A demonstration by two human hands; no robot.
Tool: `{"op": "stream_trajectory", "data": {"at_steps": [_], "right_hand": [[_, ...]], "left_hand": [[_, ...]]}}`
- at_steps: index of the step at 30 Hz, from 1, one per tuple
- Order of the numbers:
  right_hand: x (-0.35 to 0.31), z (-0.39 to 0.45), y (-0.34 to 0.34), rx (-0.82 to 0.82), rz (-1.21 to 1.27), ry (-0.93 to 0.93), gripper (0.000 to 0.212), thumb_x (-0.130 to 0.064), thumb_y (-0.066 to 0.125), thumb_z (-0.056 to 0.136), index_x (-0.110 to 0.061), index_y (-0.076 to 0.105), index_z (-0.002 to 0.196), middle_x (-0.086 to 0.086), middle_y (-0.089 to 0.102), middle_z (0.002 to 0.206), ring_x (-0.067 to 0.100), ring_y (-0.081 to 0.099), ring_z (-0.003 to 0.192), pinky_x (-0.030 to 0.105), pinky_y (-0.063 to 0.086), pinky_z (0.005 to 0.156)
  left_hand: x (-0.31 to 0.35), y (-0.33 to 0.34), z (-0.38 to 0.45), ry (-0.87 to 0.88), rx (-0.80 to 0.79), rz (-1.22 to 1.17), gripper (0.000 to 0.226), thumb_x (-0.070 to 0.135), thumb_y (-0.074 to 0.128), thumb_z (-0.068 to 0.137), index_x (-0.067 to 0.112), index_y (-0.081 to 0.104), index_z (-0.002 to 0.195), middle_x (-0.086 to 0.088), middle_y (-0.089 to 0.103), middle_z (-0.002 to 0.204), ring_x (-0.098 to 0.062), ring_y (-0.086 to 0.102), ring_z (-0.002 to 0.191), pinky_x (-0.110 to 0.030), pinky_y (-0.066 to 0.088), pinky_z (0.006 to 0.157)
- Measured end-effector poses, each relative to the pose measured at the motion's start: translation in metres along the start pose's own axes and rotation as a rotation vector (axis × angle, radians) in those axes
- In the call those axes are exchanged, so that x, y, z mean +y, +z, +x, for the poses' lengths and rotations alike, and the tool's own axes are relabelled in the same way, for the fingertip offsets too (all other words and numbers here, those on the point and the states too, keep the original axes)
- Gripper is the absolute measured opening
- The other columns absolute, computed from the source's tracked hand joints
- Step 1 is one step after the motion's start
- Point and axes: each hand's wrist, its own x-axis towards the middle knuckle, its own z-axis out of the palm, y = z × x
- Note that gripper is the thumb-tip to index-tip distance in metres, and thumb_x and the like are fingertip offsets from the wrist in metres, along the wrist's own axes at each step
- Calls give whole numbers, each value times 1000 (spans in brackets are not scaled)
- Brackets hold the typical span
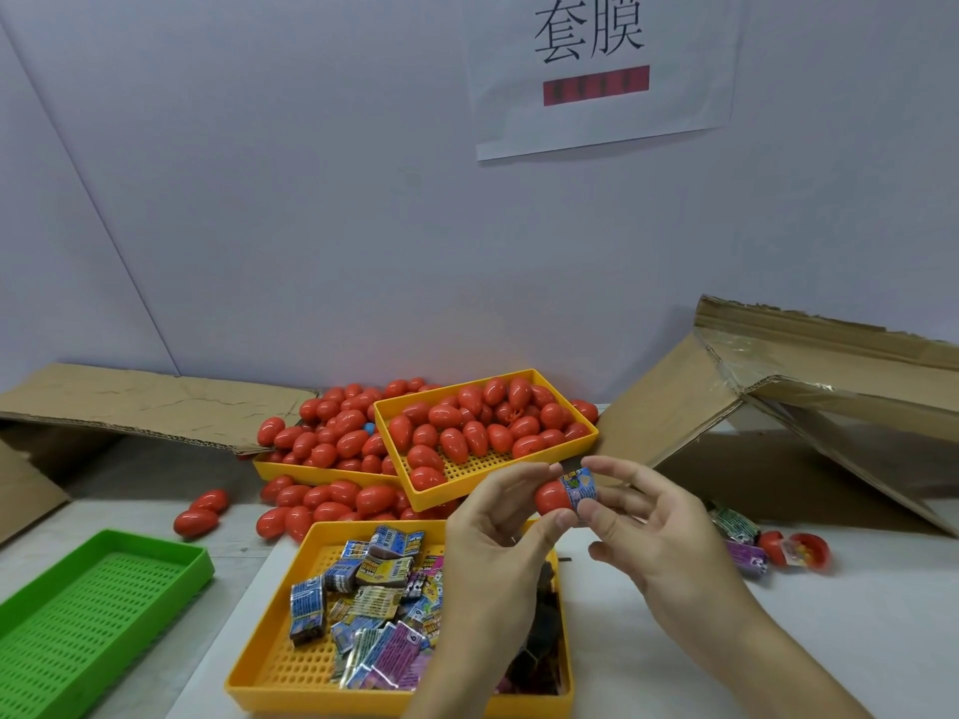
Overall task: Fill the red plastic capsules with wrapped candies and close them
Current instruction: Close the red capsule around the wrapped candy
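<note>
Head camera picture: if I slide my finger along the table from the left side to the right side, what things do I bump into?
Green tray → two loose red capsules → yellow tray of wrapped candies → right hand → open red capsule half.

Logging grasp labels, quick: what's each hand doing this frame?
Left hand: pinches the red capsule half.
Right hand: pinches the wrapped candy sticking out of that half.

Green perforated tray [98, 609] at left, flattened cardboard [809, 407] — paper wall sign [602, 75], its red strip perhaps blurred text.
</note>
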Motion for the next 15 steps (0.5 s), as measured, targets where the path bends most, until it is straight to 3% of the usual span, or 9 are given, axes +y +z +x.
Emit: {"op": "stream_trajectory", "data": {"at_steps": [6, 11, 15], "right_hand": [[1, 0, -1, 11, 39, -11, 50, -29, 76, 63, -24, 67, 112, 4, 75, 97, 20, 72, 91, 24, 55, 64], [2, 0, -3, 3, 6, -27, 44, -27, 75, 65, -25, 69, 109, -1, 75, 97, 17, 72, 92, 23, 57, 65], [3, -2, -2, -18, -43, -45, 44, -25, 74, 68, -23, 68, 111, -1, 75, 97, 16, 72, 93, 24, 57, 67]], "left_hand": [[0, 1, -1, -21, -41, -31, 30, 20, 70, 81, 10, 68, 109, 2, 75, 110, -16, 71, 103, -23, 57, 81], [0, 1, 0, -38, 0, 127, 27, 32, 72, 74, 27, 72, 101, 8, 76, 97, -14, 72, 94, -28, 59, 75], [-2, 1, -1, -69, 51, 114, 19, 16, 75, 79, 28, 74, 95, 9, 77, 92, -8, 72, 91, -26, 59, 73]]}}
